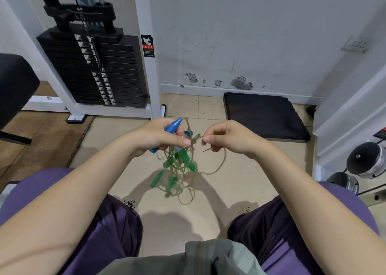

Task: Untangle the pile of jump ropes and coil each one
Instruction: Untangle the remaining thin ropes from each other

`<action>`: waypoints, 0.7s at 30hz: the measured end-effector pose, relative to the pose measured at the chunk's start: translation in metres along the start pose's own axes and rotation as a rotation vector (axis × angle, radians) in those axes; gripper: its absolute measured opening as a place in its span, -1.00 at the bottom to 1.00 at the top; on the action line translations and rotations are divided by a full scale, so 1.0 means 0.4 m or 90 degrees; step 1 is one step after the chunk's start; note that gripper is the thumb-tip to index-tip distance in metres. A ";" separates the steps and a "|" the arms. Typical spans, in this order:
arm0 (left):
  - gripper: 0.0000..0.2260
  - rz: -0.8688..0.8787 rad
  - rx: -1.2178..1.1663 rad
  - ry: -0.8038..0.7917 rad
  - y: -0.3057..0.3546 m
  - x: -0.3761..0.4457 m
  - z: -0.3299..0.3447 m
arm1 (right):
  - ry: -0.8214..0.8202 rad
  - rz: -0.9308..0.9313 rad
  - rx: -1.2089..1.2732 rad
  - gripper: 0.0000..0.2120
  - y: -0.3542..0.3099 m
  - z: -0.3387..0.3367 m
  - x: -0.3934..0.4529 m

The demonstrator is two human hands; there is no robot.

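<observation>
Item: tangle of jump ropes (pixel 179 170), held in the air above the beige floor tiles (pixel 117 141), between the knees of a seated person in purple trousers (pixel 108 228).

- Landmark: the tangle. Green handles (pixel 191 164) and thin greenish and tan cords are knotted together; one tan loop (pixel 217 166) is seen hanging out to its right.
- Left hand (pixel 160 135): placed at the tangle's upper left, closed around a blue handle (pixel 172 127), whose tip is pointed up and away; the thumb is pressed against the cords at the top of the tangle.
- Right hand (pixel 225 137): placed at the tangle's upper right, thumb and forefinger pinched on a strand of cord; the remaining fingers are curled.
- Beyond the tangle: a black mat (pixel 265 116) against the wall.
- Far left of the tangle: a black weight stack (pixel 98 70) in a white frame.
- Far right of the tangle: chrome dumbbells (pixel 365 160).
</observation>
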State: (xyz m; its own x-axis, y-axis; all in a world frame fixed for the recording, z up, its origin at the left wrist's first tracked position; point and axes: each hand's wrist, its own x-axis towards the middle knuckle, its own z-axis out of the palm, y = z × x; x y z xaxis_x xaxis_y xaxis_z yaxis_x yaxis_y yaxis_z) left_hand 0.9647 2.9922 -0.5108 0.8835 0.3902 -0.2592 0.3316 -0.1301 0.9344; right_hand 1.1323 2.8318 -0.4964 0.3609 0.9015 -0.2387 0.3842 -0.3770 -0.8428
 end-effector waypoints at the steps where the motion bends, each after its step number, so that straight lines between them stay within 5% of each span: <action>1: -0.68 -0.006 0.013 -0.010 0.000 -0.001 0.003 | -0.003 0.001 -0.002 -0.86 -0.001 0.006 0.001; 8: -0.62 -0.032 0.105 0.012 -0.002 -0.003 -0.008 | 0.063 0.029 -0.046 -0.75 -0.004 0.006 0.003; 11: -0.80 -0.036 0.209 0.080 -0.009 -0.005 -0.045 | 0.135 0.036 -0.030 -0.76 0.008 -0.032 0.003; 16: -0.80 -0.099 0.423 0.220 -0.022 0.004 -0.076 | 0.177 0.047 -0.075 -0.73 0.020 -0.054 0.008; 21: -0.77 0.057 0.136 0.130 -0.017 0.000 0.015 | 0.125 0.015 -0.002 -0.75 0.003 -0.014 0.008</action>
State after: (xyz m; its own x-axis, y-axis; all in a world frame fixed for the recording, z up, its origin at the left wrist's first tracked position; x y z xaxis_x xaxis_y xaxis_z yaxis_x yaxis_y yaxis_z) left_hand 0.9642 2.9877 -0.5186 0.8343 0.5413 -0.1040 0.3373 -0.3521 0.8731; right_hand 1.1386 2.8329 -0.4955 0.5290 0.8335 -0.1597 0.3757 -0.3987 -0.8366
